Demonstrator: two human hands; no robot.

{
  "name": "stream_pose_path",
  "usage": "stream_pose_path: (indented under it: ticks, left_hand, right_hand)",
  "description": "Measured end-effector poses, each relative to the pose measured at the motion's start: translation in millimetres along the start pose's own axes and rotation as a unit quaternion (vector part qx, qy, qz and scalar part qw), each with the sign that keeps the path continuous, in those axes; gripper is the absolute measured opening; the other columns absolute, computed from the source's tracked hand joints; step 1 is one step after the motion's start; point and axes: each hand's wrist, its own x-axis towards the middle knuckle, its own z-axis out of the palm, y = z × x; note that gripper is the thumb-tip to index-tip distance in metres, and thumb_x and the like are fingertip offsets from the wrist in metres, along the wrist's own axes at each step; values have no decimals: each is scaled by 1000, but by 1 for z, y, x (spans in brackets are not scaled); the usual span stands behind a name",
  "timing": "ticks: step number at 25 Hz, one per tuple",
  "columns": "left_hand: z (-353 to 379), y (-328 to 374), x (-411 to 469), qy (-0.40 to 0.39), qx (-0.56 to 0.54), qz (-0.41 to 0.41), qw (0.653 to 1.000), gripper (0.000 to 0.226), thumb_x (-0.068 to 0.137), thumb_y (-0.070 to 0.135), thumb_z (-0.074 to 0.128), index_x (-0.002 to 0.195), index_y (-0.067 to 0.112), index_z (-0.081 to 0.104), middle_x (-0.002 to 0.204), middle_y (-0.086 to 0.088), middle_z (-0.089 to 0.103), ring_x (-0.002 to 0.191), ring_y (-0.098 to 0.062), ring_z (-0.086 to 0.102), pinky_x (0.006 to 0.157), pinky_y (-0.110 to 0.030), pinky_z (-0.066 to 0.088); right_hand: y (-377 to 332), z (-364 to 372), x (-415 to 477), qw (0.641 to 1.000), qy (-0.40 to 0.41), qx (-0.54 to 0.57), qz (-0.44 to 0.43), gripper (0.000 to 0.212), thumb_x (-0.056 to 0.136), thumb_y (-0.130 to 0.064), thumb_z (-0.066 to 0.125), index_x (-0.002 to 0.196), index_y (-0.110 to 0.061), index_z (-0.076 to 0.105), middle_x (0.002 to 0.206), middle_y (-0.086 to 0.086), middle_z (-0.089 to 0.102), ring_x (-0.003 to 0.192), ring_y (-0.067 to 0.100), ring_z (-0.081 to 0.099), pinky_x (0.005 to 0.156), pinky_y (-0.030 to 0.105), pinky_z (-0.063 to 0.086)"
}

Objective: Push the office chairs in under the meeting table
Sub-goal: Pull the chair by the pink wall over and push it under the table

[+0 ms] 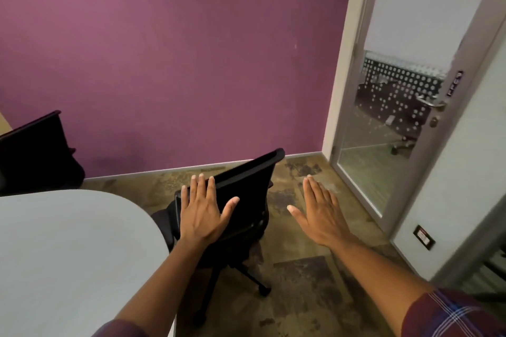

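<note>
Checked sleeves frame the bottom of the view, and both bare forearms reach forward from them. Just ahead, the left hand [201, 209] is spread flat with fingers extended, over the backrest of the nearest office chair [246, 200]; whether the palm presses on it or hovers just above cannot be told, and it grips nothing. Off to the right, the right hand [319, 213] is equally open and flat, held in the air over the floor, apart from the chair. That chair stands angled beside the curved edge of the white meeting table [68, 241], its seat mostly outside the tabletop. A one-sided shove from the left hand would likely swivel the backrest or spin the castors instead of rolling it in, and an armrest might knock the table edge. Farther left, a second chair [35, 150] sits by the purple wall [178, 49].
</note>
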Motion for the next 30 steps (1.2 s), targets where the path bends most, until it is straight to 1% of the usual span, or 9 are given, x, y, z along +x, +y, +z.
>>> stream_pose_path:
  ticks: [3, 5, 7, 8, 11, 18, 21, 27, 30]
  left_hand:
    - [12, -21, 58, -36, 17, -35, 999, 114, 94, 92, 2, 171, 12, 27, 180, -18, 24, 169, -34, 5, 136, -56, 3]
    - [21, -35, 91, -85, 43, -47, 994, 120, 89, 96, -3, 161, 12, 45, 164, -16, 52, 161, -37, 34, 131, -57, 24]
    - [27, -44, 107, -105, 53, -49, 992, 124, 79, 102, -12, 129, 18, 64, 120, -7, 76, 119, -30, 68, 104, -52, 52]
    - [29, -46, 112, -103, 49, -44, 993, 119, 76, 104, -13, 114, 22, 65, 102, -1, 76, 100, -26, 72, 89, -48, 57]
    - [31, -53, 123, -130, 34, -41, 990, 109, 79, 106, -2, 113, 29, 67, 93, 5, 75, 86, -21, 71, 75, -40, 59]
    - [33, -57, 130, -155, 50, -82, 983, 113, 73, 108, -5, 114, 37, 74, 92, 5, 77, 90, -21, 73, 80, -41, 62]
    - [36, -57, 128, -156, 52, -101, 981, 117, 73, 108, -6, 112, 34, 75, 88, 7, 76, 82, -15, 71, 75, -39, 63]
    - [33, -40, 129, -162, 46, -178, 970, 111, 73, 109, 1, 91, 29, 76, 76, 7, 70, 71, -14, 65, 64, -29, 53]
    - [38, -19, 128, -155, 25, -227, 961, 118, 69, 112, -2, 102, 32, 79, 81, 10, 73, 73, -11, 67, 72, -30, 60]
  right_hand:
    - [-5, -1, 80, 999, -8, -17, -51, 110, 91, -88, -6, 170, -12, -2, 180, 8, -2, 166, 25, 2, 133, 46, 4]
    - [-11, -1, 137, 997, -14, -5, -70, 114, 88, -90, -10, 170, -12, 0, 180, 8, 0, 166, 25, 3, 133, 46, 4]
    - [-18, 7, 175, 996, -20, -1, -82, 114, 89, -90, -8, 170, -11, 4, 180, 10, 6, 166, 25, 6, 135, 49, 8]
    - [-19, 13, 190, 995, -28, -7, -93, 114, 89, -90, -8, 170, -11, 6, 180, 10, 8, 166, 25, 7, 135, 49, 9]
    - [-21, 32, 226, 986, -75, -35, -146, 118, 87, -90, -13, 169, -10, 15, 178, 10, 19, 165, 24, 15, 134, 47, 7]
    - [-17, 49, 281, 956, -128, -28, -261, 111, 89, -93, -4, 140, -23, 66, 135, -1, 72, 126, 20, 64, 117, 46, 38]
    - [-14, 55, 299, 940, -142, -22, -309, 99, 92, -92, 3, 128, -27, 69, 118, -6, 75, 107, 17, 68, 99, 44, 47]
    - [-6, 58, 314, 915, -114, 8, -386, 90, 97, -88, 9, 117, -25, 70, 107, -8, 75, 97, 15, 69, 92, 42, 52]
    - [9, 62, 324, 901, -107, 20, -420, 85, 99, -85, 12, 110, -23, 70, 100, -7, 73, 92, 15, 69, 89, 42, 53]
